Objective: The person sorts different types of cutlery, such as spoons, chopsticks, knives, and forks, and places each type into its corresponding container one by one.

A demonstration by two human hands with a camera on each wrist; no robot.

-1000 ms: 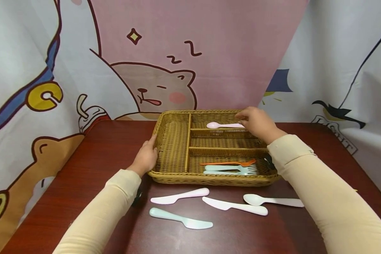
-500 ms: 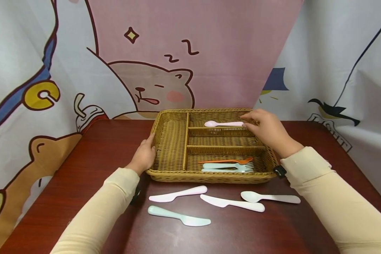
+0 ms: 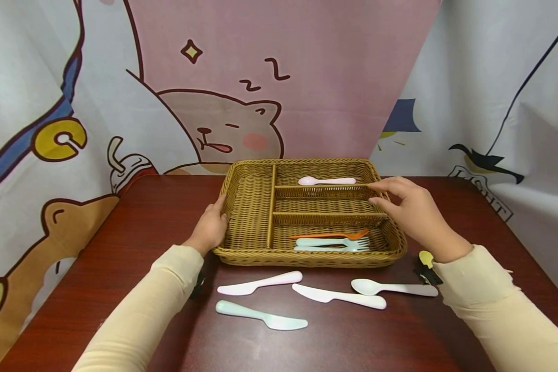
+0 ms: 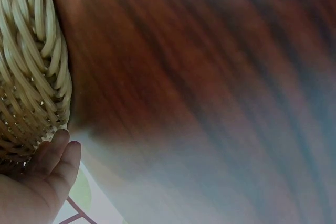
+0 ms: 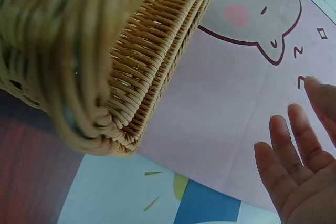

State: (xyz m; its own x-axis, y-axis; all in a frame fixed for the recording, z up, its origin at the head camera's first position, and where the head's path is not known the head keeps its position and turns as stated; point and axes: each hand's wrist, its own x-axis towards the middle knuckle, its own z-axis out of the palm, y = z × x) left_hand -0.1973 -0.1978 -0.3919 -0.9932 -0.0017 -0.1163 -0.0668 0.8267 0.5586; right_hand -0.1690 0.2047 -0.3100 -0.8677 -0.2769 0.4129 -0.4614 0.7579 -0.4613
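My left hand (image 3: pixel 210 226) lies against the left wall of a brown wicker cutlery tray (image 3: pixel 242 258), fingers extended along its outside. In the left wrist view, the left fingers (image 4: pixel 55 163) are straight beside the woven wall. My right hand (image 3: pixel 411 212) hovers at the tray's right rim, holding nothing, its fingers spread and slightly bent. Inside the back compartment lies a pink spoon (image 3: pixel 327 181). The front compartment contains an orange fork (image 3: pixel 330 236) and two mint forks (image 3: pixel 323 242). The right wrist view shows the right hand's fingers (image 5: pixel 281 140) apart from the wicker.
Before the tray lie a pink knife (image 3: pixel 260 283), a white knife (image 3: pixel 339 296), a mint knife (image 3: pixel 262 316) and a white spoon (image 3: pixel 395 289). A yellow spoon (image 3: pixel 426 258) shows partly behind the right wrist. A cartoon-print curtain (image 3: pixel 335 77) hangs behind the table.
My right hand has drawn back from the pink spoon's handle, moving right and toward me to the tray's right rim. The left hand stays at the left wall.
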